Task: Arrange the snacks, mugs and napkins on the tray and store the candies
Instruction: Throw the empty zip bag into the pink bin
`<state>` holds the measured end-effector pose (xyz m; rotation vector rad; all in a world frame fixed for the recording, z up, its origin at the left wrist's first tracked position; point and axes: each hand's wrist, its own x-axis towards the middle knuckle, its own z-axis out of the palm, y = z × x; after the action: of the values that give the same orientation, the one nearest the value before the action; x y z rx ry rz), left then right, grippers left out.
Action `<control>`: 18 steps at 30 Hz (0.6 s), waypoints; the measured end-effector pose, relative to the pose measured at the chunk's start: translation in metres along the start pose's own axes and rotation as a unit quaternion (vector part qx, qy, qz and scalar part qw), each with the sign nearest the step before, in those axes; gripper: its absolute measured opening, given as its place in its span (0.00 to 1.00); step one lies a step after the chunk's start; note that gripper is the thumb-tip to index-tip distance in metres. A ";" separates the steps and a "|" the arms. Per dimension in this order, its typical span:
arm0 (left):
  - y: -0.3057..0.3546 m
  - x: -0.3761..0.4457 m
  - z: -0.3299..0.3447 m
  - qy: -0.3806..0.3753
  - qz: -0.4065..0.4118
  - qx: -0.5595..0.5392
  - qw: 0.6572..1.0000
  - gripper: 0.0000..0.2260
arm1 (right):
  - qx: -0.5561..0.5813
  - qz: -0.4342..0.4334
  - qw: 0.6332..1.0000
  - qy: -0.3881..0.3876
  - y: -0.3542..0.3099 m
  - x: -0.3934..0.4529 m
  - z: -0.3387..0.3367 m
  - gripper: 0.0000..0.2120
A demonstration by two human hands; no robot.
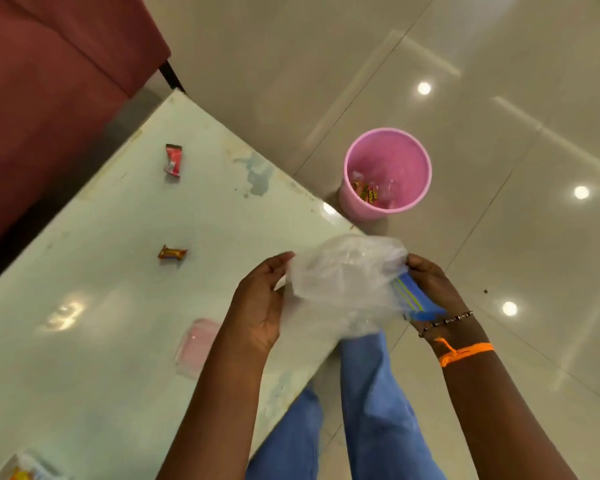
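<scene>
Both hands [257, 306] [430, 282] pinch zip bag [343, 275] over table edge [326, 209].

2 candies [172, 160] dot table [118, 306] (otherwise bare).

No legible txt on candy wrappers [173, 160] (print too blurred).

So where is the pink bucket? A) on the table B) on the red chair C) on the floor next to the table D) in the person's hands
C: the pink bucket stands on the shiny floor just past the table edge, while both hands, left and right, hold a clear plastic bag instead.
</scene>
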<state>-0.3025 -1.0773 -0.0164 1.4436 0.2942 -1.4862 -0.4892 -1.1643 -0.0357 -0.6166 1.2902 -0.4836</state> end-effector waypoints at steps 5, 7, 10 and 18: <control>0.023 0.045 0.058 -0.036 -0.005 -0.033 0.999 0.11 | 0.071 -0.086 0.979 0.171 -0.058 0.061 -0.042 0.20; 0.026 0.063 0.084 -0.048 0.016 0.021 0.998 0.11 | -0.026 -0.127 0.966 0.226 -0.070 0.090 -0.054 0.15; 0.025 0.091 0.123 -0.050 0.036 0.093 0.994 0.10 | -0.193 -0.153 0.938 0.246 -0.076 0.143 -0.066 0.15; 0.003 0.153 0.166 -0.025 0.026 0.169 0.985 0.11 | -0.343 -0.110 0.923 0.138 -0.043 0.262 -0.062 0.22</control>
<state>-0.3692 -1.2743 -0.1035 1.6617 -0.0309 -1.5798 -0.4919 -1.3753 -0.2084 -1.3289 1.6773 -0.2947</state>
